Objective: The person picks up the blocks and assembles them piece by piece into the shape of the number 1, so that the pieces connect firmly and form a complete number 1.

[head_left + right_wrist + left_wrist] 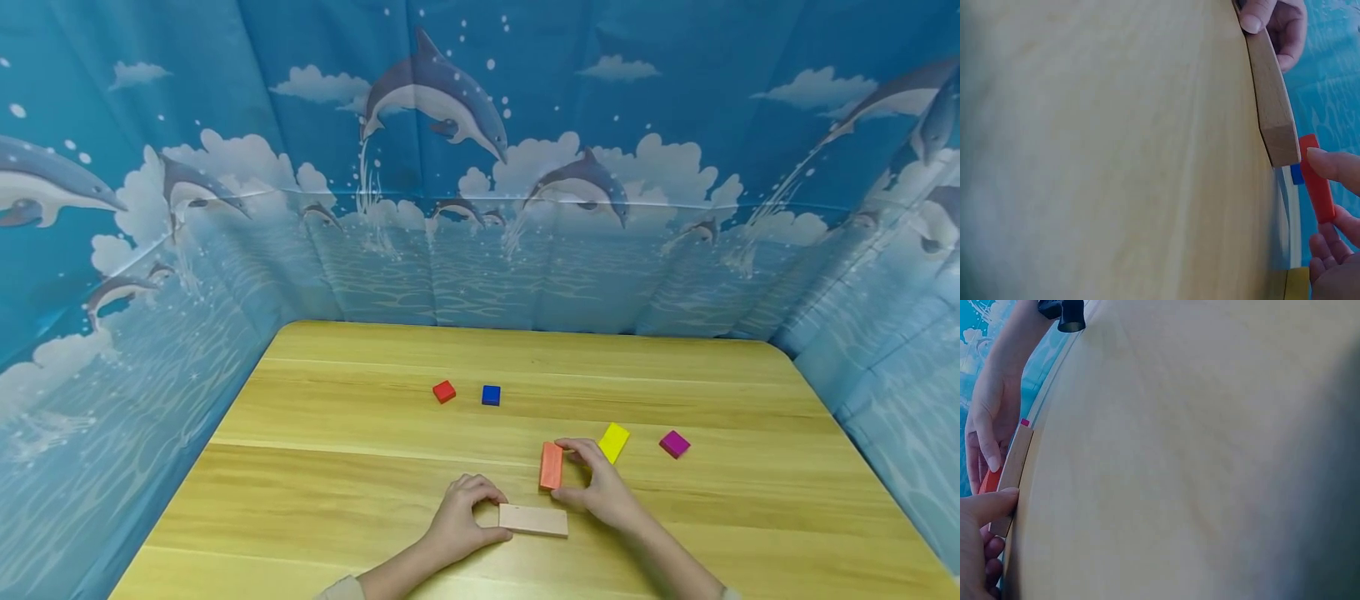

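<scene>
In the head view, my left hand [459, 521] pinches the left end of a plain wooden block [534, 520] between thumb and fingers. The block's long side runs left to right. My right hand [600, 490] grips an orange-red block [551, 467] by its far and near ends, just beyond the plain block. Seen from the right wrist, the orange-red block [1318, 184] sits between thumb and fingers, past the end of the plain block [1271, 87]. A yellow block [615, 442] lies behind the right hand, which partly covers it. Whether either held block touches the table is unclear.
Toward the back of the wooden table [337, 400] lie a small red block [444, 392] and a small blue block [491, 395]. A magenta block [675, 444] lies to the right of the yellow one. A dolphin-print curtain [465, 267] surrounds the table's back and sides.
</scene>
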The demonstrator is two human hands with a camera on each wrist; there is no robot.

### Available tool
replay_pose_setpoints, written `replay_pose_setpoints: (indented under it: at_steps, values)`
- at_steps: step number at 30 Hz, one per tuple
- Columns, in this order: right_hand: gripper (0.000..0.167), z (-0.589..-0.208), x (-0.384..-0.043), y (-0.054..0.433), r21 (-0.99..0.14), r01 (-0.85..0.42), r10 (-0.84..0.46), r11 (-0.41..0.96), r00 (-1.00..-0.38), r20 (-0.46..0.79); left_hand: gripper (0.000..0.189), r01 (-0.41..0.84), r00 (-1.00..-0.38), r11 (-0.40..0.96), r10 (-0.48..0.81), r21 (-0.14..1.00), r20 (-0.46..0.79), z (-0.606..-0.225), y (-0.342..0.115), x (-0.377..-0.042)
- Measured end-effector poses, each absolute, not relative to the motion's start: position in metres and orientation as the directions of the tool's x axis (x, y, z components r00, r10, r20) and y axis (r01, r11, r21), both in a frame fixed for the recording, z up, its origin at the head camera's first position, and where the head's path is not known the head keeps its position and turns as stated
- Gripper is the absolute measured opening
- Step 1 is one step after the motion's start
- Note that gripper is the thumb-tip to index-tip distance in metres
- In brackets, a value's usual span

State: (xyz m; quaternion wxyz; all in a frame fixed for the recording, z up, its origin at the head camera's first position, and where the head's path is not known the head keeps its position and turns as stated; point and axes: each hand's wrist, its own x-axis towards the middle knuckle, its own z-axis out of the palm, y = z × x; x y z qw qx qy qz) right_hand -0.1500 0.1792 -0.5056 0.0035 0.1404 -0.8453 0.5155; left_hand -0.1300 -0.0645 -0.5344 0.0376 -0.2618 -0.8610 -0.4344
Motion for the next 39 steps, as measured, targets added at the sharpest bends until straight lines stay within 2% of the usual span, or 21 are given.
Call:
replay_pose_setpoints:
  at_steps: [14, 34, 39]
  values:
    - [0.061, -0.509, -0.152, 0.167, -0.808, -0.324, -0.356, 0.492, -0.922, 0.153, 0.031, 0.5, -0.852, 0.486, 0.425, 0.717, 0.305, -0.535, -0.065, -0.13]
    - [0.062, -0.505, -0.151, 0.167, -0.823, -0.26, -0.362, 0.505, -0.93, 0.071, 0.031, 0.488, -0.859, 0.493, 0.418, 0.72, 0.296, -0.532, -0.064, -0.129]
    - [0.052, -0.504, -0.151, 0.166, -0.825, -0.245, -0.35, 0.51, -0.935, 0.062, 0.031, 0.486, -0.86, 0.495, 0.417, 0.72, 0.293, -0.532, -0.064, -0.129]
